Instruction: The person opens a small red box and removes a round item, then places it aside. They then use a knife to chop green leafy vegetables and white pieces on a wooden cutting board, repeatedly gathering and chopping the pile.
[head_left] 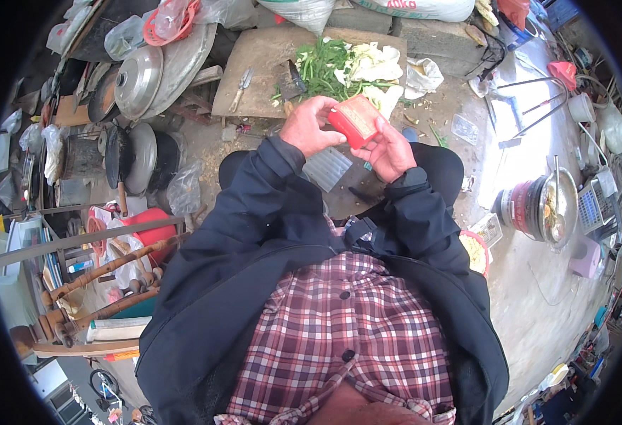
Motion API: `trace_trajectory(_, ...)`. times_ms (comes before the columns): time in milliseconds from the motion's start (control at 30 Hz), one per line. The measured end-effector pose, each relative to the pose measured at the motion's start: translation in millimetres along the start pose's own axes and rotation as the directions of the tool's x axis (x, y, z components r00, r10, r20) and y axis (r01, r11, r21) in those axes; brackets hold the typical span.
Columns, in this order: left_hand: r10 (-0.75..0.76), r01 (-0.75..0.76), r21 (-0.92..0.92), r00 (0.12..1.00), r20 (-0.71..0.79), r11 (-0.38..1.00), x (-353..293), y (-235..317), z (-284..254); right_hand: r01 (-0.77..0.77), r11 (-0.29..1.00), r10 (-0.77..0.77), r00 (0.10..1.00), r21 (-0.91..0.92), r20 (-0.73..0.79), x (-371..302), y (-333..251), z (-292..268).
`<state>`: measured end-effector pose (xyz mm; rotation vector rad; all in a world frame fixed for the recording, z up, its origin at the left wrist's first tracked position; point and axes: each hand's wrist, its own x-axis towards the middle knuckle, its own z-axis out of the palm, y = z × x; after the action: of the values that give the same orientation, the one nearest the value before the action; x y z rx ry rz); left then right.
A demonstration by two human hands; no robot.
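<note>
Between my two hands is a small red box (355, 120) with a pale printed panel, held up in front of me. My left hand (309, 127) grips its left side, thumb against the edge. Fingers of my right hand (391, 151) wrap its lower right corner. Just beyond, a wooden board (254, 53) lies on the ground. On it are a heap of green leafy vegetables (319, 67), pale cabbage-like leaves (375, 62), a dark cleaver-like blade (290, 79) and a small tool with a wooden handle (240, 91).
Pot lids (139, 81) and a black wok (118, 156) stand at the left, near a wooden rack (105, 269). At the right are a metal pan (560, 205) and a bent metal frame (538, 106). White sacks (424, 8) lie at the back.
</note>
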<state>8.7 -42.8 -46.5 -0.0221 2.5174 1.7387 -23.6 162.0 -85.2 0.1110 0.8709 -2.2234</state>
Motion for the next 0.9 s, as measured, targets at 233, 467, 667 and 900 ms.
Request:
trace_trajectory(233,0.303,-0.178,0.378,0.904,-0.302,0.908,-13.3,10.9,22.7,0.099,0.994,-0.098,0.995,0.041,-0.036,-3.1,6.9,13.9)
trace_trajectory(467,0.388,-0.218,0.471,0.871,-0.302,0.855,-18.0,17.6,24.1,0.111,0.991,-0.115,0.992,0.078,0.044,-4.8,6.5,14.9)
trace_trajectory(667,0.226,-0.178,0.167,0.913,-0.341,0.970,-16.8,10.5,22.4,0.103,0.990,-0.111,0.990,0.099,0.082,-7.2,4.4,15.5)
trace_trajectory(900,-0.041,-0.070,-0.352,0.954,-0.297,0.933,-0.3,-15.6,18.5,0.177,0.984,-0.177,0.984,0.019,0.007,-5.0,9.2,21.4)
